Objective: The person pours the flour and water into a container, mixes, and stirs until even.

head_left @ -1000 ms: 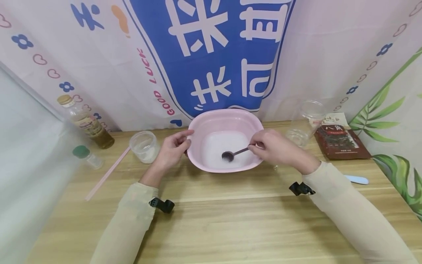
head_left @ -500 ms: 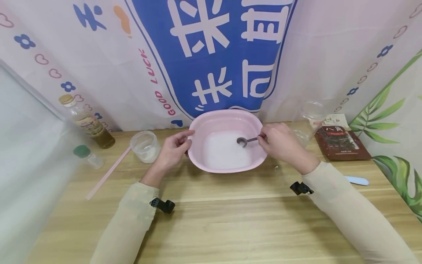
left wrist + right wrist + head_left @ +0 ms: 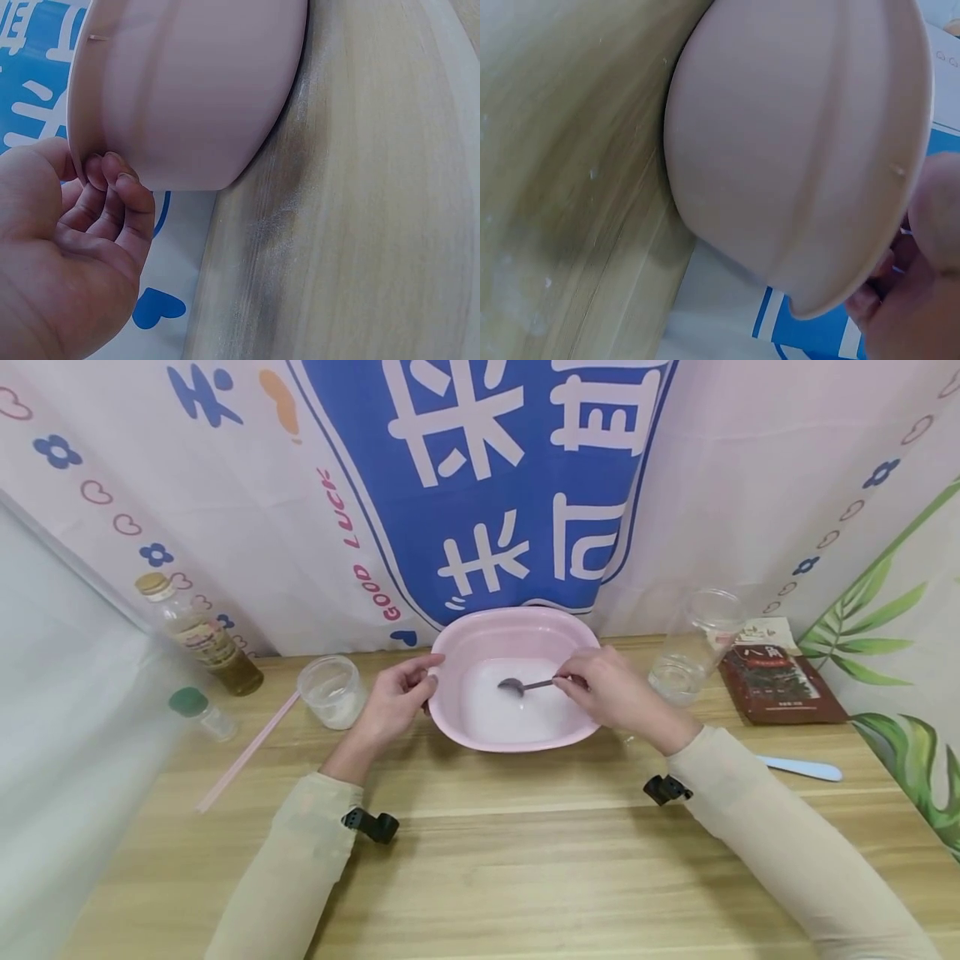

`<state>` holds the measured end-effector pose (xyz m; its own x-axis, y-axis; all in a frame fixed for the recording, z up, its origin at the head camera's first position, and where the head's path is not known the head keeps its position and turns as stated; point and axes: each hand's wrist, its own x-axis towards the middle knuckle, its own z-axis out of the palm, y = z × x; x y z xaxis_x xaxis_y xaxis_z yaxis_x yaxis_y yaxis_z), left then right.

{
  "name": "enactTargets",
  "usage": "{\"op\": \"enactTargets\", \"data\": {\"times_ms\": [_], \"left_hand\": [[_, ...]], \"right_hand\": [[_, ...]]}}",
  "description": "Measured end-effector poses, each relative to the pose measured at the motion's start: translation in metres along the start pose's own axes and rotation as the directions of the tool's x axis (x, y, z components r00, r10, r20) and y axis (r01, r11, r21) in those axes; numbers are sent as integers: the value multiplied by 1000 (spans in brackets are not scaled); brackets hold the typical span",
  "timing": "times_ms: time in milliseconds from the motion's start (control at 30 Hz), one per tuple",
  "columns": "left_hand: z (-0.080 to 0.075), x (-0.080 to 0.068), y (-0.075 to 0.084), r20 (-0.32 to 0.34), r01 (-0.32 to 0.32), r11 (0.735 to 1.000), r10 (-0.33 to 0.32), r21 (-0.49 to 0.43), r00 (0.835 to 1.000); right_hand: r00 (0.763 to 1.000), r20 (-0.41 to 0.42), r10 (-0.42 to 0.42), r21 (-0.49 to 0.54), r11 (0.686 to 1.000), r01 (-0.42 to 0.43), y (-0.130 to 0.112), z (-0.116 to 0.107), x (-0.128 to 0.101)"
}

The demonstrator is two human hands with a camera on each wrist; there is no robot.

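Note:
A pink plastic basin (image 3: 517,620) stands on the wooden table against the wall cloth, with white material, powder or liquid, over its bottom. My left hand (image 3: 393,702) pinches the basin's left rim between thumb and curled fingers; the left wrist view shows the fingertips under the lip of the basin (image 3: 187,90). My right hand (image 3: 618,693) reaches over the right rim and pinches the handle of a small dark spoon (image 3: 512,686), its bowl at the white contents. In the right wrist view the basin wall (image 3: 780,135) hides the spoon, and only part of the right hand (image 3: 922,285) shows.
To the left are an oil bottle (image 3: 210,647), a green-capped shaker (image 3: 201,712), pink chopsticks (image 3: 247,752) and a clear tub (image 3: 330,693) of white powder. On the right stand a clear cup (image 3: 686,652), a brown spice packet (image 3: 783,685) and a light blue handle (image 3: 806,768).
The spoon in my right hand has moved right across the basin, then back to the left. My left hand has kept its hold on the rim.

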<state>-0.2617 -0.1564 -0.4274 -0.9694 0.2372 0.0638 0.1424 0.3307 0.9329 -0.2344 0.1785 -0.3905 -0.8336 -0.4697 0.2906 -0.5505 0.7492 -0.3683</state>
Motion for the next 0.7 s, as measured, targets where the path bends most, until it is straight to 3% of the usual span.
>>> {"op": "enactTargets", "data": {"times_ms": [167, 333, 500, 700], "left_hand": [[0, 0, 0, -1, 4, 1000, -4, -1, 1000], [-1, 0, 2, -2, 16, 1000, -16, 3, 1000], [-1, -1, 3, 1, 22, 1000, -22, 0, 1000], [-1, -1, 3, 2, 21, 1000, -21, -2, 1000]], "right_hand": [[995, 70, -68, 43, 997, 65, -3, -4, -5], [994, 93, -58, 60, 997, 53, 0, -15, -12], [999, -20, 26, -16, 1000, -26, 8, -23, -16], [980, -115, 161, -115, 978, -174, 12, -20, -10]]}}
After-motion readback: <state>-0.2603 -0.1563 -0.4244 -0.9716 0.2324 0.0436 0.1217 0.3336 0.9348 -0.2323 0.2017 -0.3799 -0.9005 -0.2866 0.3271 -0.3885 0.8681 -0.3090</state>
